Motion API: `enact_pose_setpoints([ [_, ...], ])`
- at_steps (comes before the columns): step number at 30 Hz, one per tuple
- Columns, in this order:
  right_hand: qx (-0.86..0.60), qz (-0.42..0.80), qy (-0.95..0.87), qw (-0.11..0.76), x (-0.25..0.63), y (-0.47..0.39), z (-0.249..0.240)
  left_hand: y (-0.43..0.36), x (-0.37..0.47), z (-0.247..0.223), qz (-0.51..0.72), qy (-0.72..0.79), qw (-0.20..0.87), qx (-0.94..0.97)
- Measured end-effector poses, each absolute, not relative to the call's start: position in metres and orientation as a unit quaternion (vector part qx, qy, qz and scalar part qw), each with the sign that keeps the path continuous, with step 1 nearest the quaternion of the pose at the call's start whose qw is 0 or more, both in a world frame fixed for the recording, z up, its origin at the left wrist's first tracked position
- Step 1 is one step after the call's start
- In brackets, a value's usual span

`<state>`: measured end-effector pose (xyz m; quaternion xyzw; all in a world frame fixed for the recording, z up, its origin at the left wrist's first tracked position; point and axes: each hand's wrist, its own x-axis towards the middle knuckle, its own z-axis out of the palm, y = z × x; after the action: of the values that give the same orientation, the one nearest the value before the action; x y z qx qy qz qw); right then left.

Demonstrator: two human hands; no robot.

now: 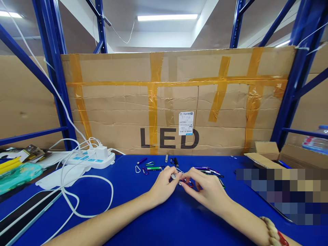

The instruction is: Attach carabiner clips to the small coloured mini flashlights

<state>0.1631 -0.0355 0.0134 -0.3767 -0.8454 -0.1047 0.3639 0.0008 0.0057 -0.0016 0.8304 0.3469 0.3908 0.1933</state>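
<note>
The left hand (163,183) grips a silver cylinder (173,176), the dial's centre; the right hand (208,187) curls just beside it, its hold unclear. A green tube (154,168) lies at 10 o'clock, a grey tube (166,158) at 11, pens (207,169) at 3.

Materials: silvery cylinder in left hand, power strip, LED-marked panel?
Silvery cylinder: possibly metal, going by its grey tone; mostly hidden by the left hand.
Power strip: likely moulded plastic, smooth white with rounded edges.
LED-marked panel: cardboard, matte brown, creased.
</note>
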Motion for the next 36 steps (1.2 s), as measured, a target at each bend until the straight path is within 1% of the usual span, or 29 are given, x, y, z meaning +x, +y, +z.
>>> enact_pose_setpoints([
  [4, -0.393, -0.107, -0.831, 0.378, 0.164, -0.035, 0.014, 0.006, 0.000, -0.004, 0.398, 0.339, 0.180, 0.834],
  [8, -0.401, -0.091, -0.830, 0.377, 0.163, -0.037, 0.016, 0.004, 0.001, -0.007, 0.345, 0.336, 0.094, 0.872],
  [11, -0.426, -0.058, -0.832, 0.351, 0.161, -0.036, 0.014, 0.001, 0.001, -0.007, 0.302, 0.342, 0.045, 0.889],
  [15, -0.465, -0.013, -0.829, 0.310, 0.161, -0.030, 0.007, -0.004, 0.001, -0.005, 0.292, 0.330, 0.013, 0.898],
  [20, -0.501, 0.008, -0.811, 0.303, 0.157, -0.030, 0.005, -0.009, 0.000, -0.002, 0.228, 0.272, -0.043, 0.934],
  [23, -0.516, 0.029, -0.799, 0.308, 0.156, -0.030, 0.005, -0.010, 0.000, 0.000, 0.248, 0.263, -0.027, 0.932],
  [26, -0.501, 0.053, -0.797, 0.333, 0.159, -0.027, 0.006, -0.009, 0.000, -0.001, 0.281, 0.299, -0.006, 0.912],
  [32, -0.462, 0.084, -0.785, 0.405, 0.164, -0.024, 0.011, -0.003, 0.001, -0.002, 0.257, 0.392, 0.018, 0.883],
  [36, -0.378, 0.046, -0.827, 0.414, 0.163, -0.029, 0.011, -0.001, -0.001, -0.002, 0.298, 0.330, 0.102, 0.890],
])
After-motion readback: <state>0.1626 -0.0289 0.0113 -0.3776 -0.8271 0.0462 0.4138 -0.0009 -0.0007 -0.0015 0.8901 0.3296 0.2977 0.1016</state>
